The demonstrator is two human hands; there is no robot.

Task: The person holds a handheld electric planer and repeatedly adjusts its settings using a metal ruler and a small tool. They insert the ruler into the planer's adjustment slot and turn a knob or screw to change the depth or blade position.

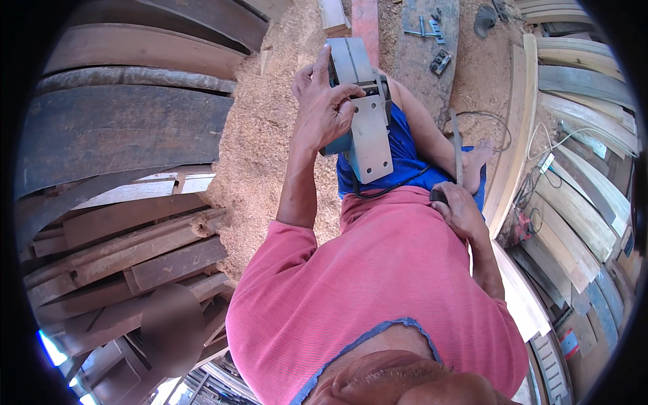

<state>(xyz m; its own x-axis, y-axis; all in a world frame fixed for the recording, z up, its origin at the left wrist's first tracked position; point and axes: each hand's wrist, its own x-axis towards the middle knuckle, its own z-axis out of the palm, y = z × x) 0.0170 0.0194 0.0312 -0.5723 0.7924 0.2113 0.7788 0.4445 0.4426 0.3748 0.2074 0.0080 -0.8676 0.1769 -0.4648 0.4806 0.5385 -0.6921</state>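
An upturned electric planer with a blue body and a flat metal sole rests over my lap. My left hand grips it from the left side. One finger reaches along the front plate; another crosses to the slot around the cutter drum. At my right thigh, my right hand is closed around a small dark object, mostly hidden by the fingers. A long, narrow grey metal strip runs forward from this hand past my bare foot. Whether the strip and the dark object are joined, I cannot tell.
Wood shavings cover the floor. Ahead lies a plank with a blue metal clamp-like tool and a small dark metal part. Stacked boards line the left and right. A dark cord crosses my lap.
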